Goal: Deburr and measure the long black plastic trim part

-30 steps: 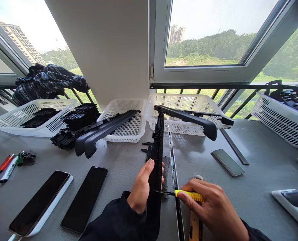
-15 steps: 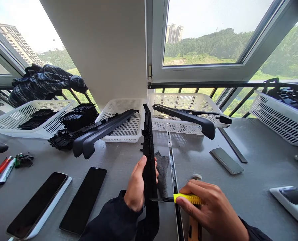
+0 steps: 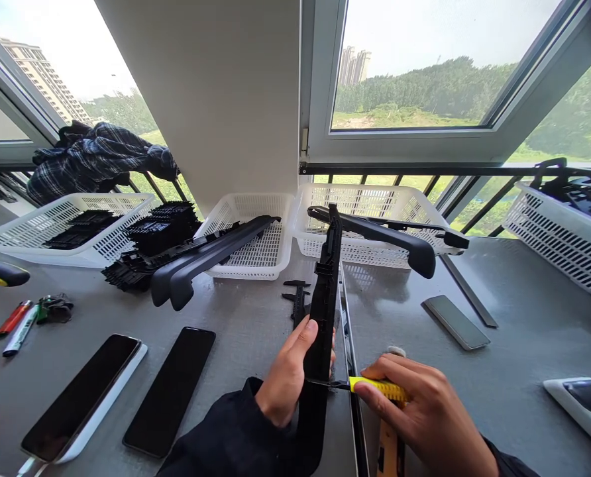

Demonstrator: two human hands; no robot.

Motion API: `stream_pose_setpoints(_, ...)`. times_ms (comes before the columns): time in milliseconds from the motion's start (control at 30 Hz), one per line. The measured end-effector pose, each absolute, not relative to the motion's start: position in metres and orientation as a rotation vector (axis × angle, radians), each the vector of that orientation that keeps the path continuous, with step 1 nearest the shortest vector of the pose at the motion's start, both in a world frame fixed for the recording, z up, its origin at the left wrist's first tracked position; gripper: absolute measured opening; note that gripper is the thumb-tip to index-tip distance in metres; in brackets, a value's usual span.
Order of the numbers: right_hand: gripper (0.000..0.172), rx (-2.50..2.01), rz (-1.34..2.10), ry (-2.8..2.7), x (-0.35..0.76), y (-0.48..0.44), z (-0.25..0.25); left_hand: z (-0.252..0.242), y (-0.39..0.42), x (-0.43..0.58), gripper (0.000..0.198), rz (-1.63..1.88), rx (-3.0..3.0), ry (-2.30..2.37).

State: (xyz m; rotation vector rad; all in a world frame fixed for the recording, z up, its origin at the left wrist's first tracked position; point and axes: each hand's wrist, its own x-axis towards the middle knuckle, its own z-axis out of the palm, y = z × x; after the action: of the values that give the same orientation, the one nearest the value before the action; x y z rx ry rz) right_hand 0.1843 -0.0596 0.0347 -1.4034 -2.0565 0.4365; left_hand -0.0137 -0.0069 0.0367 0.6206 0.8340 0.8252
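The black strip [image 3: 324, 298] is held lengthwise above the tabletop [image 3: 246, 311], clasped right here in the left hand's [image 3: 289, 371] grip with the thumb set along its left edge, while the yellow knife [image 3: 389, 389] is pinched in the grip of the right hand [image 3: 419, 404], its blade [image 3: 325, 383] brought across the strip, though contact cannot be told. Just beside the strip a caliper [image 3: 299, 301] is seen, a metal rail [image 3: 348, 331] is stretched along the right, a dark phone [image 3: 170, 391] is laid to the left, and white baskets [image 3: 246, 272] are ranged behind, with black bars [image 3: 216, 255] rested over two of them.
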Motion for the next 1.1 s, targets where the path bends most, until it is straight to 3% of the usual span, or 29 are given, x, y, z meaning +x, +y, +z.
stream_pose_setpoints(233,0.04,-1.358,0.403,-1.98,0.188,-0.062,0.037,0.034,-0.006,-0.016,0.046,0.858,0.648,0.837)
stream_pose_setpoints(600,0.04,-1.387,0.46,-2.051,0.184,-0.059,0.034,0.038,-0.005,-0.014,0.058,0.875,0.557,0.891)
stream_pose_setpoints(1100,0.048,-1.585,0.359,-1.813,0.194,-0.054,0.033,0.029,-0.008,-0.013,0.055,0.803,0.514,0.845)
